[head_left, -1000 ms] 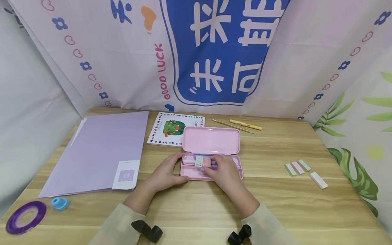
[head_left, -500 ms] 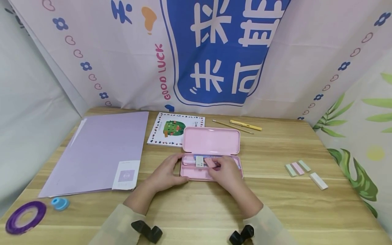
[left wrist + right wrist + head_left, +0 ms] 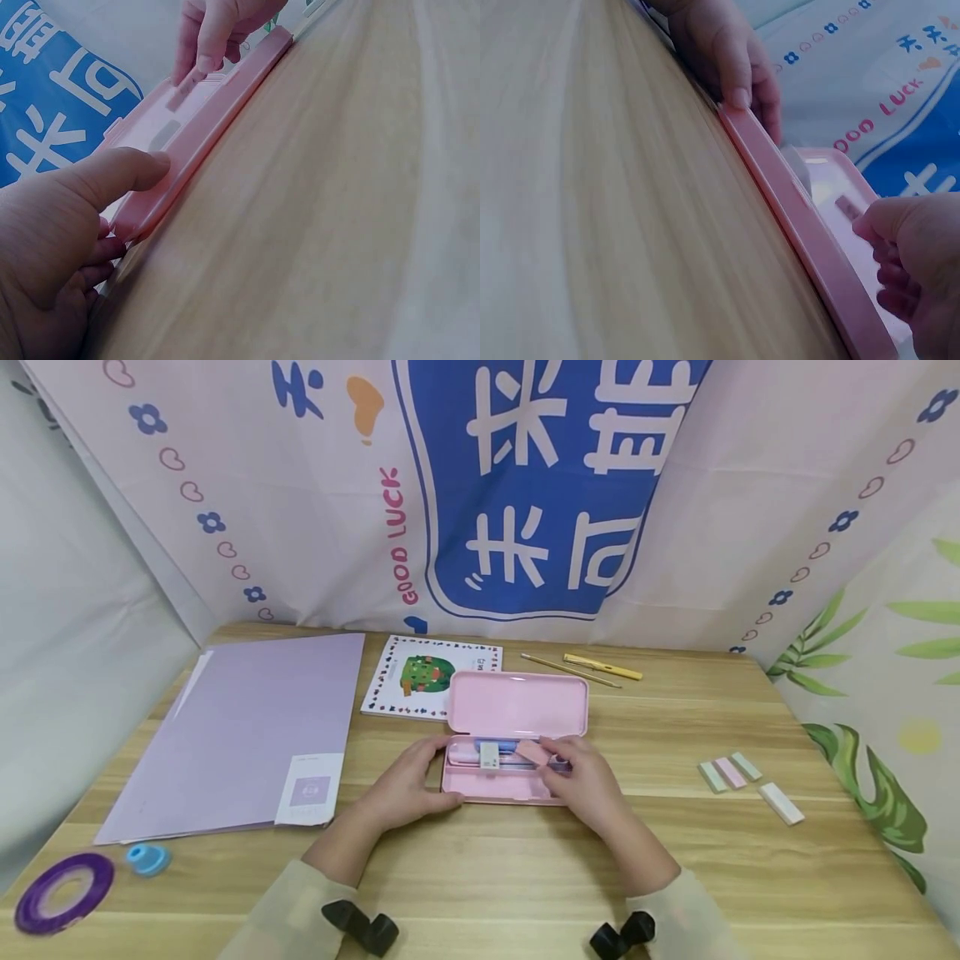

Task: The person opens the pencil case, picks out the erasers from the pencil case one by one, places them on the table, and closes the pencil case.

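The right hand (image 3: 585, 781) pinches a pink eraser (image 3: 532, 752), tilted, over the far compartment of the open pencil case (image 3: 495, 785). Well apart from it, the left hand (image 3: 408, 785) grips the case's left end, thumb on the near edge. I take the step to be handling that eraser, in or out I can't tell; the next move calls for a firm pinch and a steady case. A pale eraser (image 3: 489, 756) lies across the pens (image 3: 507, 747) inside. On the far side sit a booklet (image 3: 423, 677), pencil (image 3: 570, 669) and yellow pen (image 3: 602, 666); right, loose erasers (image 3: 730, 772); left, a purple folder (image 3: 255, 727).
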{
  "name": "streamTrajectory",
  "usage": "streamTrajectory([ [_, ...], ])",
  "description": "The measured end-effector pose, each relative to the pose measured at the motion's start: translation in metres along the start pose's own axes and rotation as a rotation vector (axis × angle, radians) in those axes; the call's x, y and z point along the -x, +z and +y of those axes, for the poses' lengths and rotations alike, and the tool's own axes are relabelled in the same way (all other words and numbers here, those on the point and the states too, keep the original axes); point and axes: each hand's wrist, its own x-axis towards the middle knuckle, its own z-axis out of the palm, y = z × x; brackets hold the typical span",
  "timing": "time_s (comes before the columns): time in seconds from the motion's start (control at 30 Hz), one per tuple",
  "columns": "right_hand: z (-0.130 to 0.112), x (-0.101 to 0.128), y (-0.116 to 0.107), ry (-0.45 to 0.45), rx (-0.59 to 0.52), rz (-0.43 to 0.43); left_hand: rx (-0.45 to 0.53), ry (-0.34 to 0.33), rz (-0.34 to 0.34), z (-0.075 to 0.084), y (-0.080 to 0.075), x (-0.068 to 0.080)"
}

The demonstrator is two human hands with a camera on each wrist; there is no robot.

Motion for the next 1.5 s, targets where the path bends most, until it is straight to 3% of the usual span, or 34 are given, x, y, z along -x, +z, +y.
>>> streamTrajectory([
  [0.2,0.020,0.007,-0.018,-0.006,-0.029,0.042,-0.002,0.002,0.003,0.000,0.000,-0.001],
  [0.37,0.036,0.013,-0.036,0.065,-0.014,0.081,-0.006,-0.002,0.002,0.001,0.000,-0.001],
  [0.77,0.092,0.049,-0.092,0.125,0.147,0.232,-0.002,-0.009,-0.002,0.002,-0.001,-0.001],
  [1.0,0.119,0.076,-0.125,0.246,0.191,0.246,0.000,-0.011,-0.005,0.001,-0.001,-0.001],
  [1.2,0.141,0.093,-0.148,0.395,0.160,0.251,0.003,-0.014,-0.006,0.001,-0.001,-0.001],
  [1.37,0.151,0.100,-0.161,0.506,0.192,0.213,0.002,-0.014,-0.007,0.002,-0.001,0.000],
  [1.5,0.155,0.101,-0.165,0.514,0.248,0.153,0.000,-0.013,-0.007,0.002,-0.001,0.001],
])
